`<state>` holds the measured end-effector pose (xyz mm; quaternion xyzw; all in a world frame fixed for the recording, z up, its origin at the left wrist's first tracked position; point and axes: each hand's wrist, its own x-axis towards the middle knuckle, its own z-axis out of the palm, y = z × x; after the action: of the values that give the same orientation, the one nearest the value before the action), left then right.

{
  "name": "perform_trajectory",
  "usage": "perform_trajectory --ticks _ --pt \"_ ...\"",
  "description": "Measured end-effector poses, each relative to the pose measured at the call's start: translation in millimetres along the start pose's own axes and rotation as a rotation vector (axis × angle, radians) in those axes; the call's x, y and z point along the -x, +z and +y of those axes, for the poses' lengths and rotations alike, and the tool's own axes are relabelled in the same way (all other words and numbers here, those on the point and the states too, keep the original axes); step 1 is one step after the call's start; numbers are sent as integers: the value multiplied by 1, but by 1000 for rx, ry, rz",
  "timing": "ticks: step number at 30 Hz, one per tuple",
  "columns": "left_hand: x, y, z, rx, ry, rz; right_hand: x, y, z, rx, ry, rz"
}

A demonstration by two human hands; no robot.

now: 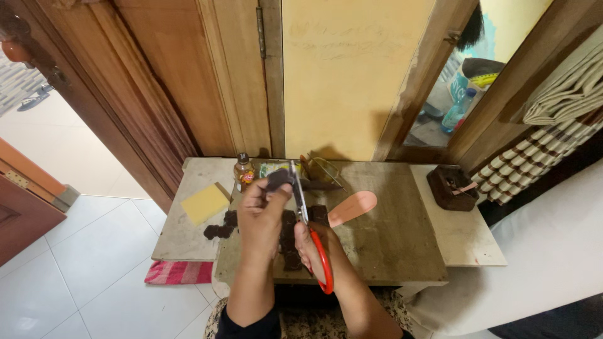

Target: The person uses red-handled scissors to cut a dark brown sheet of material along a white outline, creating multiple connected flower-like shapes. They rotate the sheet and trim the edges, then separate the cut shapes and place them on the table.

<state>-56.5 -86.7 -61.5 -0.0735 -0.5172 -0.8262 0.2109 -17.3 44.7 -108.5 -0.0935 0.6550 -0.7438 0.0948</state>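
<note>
The left hand (264, 210) pinches a small dark flat piece (278, 180) above the wooden bench (389, 238); the right hand (312, 242) closes on red-handled scissors (308, 220) cutting it. Several dark cut pieces (220, 231) already lie there, and the cut seems unfinished.

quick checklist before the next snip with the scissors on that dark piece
1. Dark piece gripped: ok, the left hand pinches it above the board.
2. Scissors in hand: ok, the right hand is in the red handles, blades pointing up beside the piece.
3. Left fingers away from the blades: cannot tell, they sit very close to the cutting edge.
4. Blades open on the piece: cannot tell, too small to see.
5. Space under the cut: ok, the wooden board lies below, with dark cut scraps on it.
6. Small bottle out of the way: ok, upright at the board's far left corner.
</note>
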Motion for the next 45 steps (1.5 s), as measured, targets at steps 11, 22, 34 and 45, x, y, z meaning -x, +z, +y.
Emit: perform_trajectory --ticks 11,22,34,45 --pt "-2 -1 -2 34 -101 30 1 1 -2 -20 21 -33" --pt "2 -1 16 -108 -40 14 3 -8 -11 102 -76 -65" --pt "2 -2 23 -122 -47 23 2 -13 -11 128 -37 -40" --pt "3 -5 23 -100 -59 -38 9 -16 -19 227 -90 -82"
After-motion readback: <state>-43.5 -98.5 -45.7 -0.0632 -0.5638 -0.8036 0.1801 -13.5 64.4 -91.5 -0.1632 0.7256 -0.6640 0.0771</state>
